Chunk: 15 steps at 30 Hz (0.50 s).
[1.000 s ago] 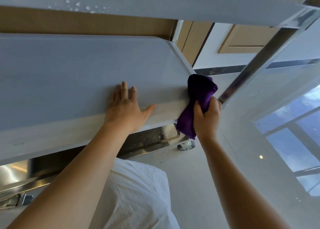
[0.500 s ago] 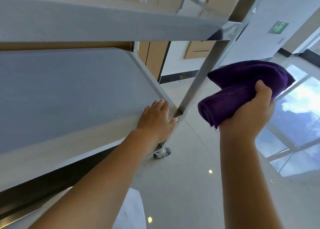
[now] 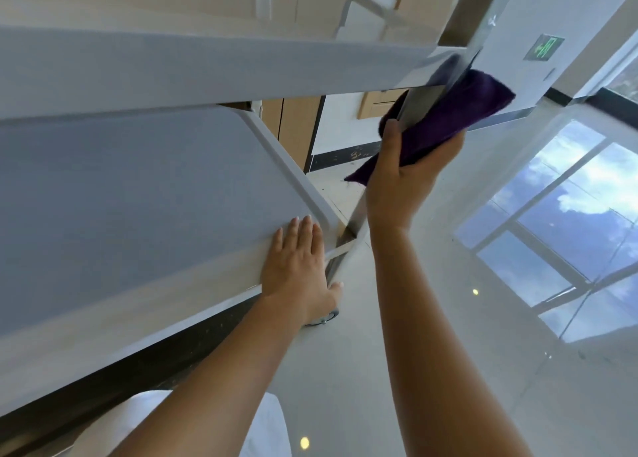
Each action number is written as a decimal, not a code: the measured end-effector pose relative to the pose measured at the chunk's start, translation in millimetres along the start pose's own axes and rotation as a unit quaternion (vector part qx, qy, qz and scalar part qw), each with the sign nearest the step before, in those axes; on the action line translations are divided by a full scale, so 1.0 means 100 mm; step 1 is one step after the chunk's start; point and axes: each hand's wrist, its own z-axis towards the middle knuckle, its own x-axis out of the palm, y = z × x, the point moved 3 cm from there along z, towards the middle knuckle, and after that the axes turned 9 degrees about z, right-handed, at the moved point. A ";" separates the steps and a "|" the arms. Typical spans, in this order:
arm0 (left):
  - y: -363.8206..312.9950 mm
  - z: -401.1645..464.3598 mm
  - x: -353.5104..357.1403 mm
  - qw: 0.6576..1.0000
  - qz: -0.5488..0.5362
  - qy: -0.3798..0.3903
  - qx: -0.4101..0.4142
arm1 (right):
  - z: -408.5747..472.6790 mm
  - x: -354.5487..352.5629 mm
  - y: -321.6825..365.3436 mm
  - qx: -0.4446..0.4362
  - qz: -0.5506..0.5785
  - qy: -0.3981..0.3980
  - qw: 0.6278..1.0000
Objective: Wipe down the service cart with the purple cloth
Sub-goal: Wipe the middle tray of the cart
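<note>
The service cart (image 3: 145, 194) fills the left half of the view, seen at a steep tilt. Its middle shelf is a flat grey panel with a raised pale rim and a rounded corner; the surface is matte and shows no visible marks. An upper shelf (image 3: 207, 66) of the same grey runs above it. A polished metal upright post (image 3: 419, 107) joins both shelves at the near right corner and reflects the surroundings. The left hand (image 3: 297, 270) lies flat on the front rim of the middle shelf, close to that corner, with its fingers straight and close together and the thumb spread toward the post. The right hand (image 3: 404, 177) is raised at the post and grips the purple cloth (image 3: 452, 118), with the thumb on the near side of the post and the fingers curled round the cloth on the far side. The cloth is wrapped against the post just below the upper shelf, with one loose corner hanging beside the wrist. A caster wheel (image 3: 324, 316) is partly visible under the left hand. The floor (image 3: 431, 370) is glossy pale tile that mirrors a window and sky. Behind the cart stand wooden wall panels (image 3: 293, 128) and a white wall with a dark skirting. A green exit sign (image 3: 543, 47) is mounted on the wall at upper right.
</note>
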 end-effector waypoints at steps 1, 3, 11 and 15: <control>0.00 0.00 -0.01 1.000 -0.005 -0.006 0.003 | -0.02 -0.01 -0.10 0.007 -0.012 -0.008 1.000; 0.00 -0.01 -0.01 1.000 -0.018 -0.016 0.007 | -0.10 -0.05 -0.28 0.039 -0.031 -0.012 0.999; 0.12 0.01 -0.05 0.998 -0.039 0.030 0.049 | -0.42 -0.33 -0.82 0.227 -0.006 0.070 0.971; 0.10 -0.01 -0.04 0.998 -0.024 0.035 0.047 | -0.18 -0.29 -0.64 0.421 0.134 0.111 0.890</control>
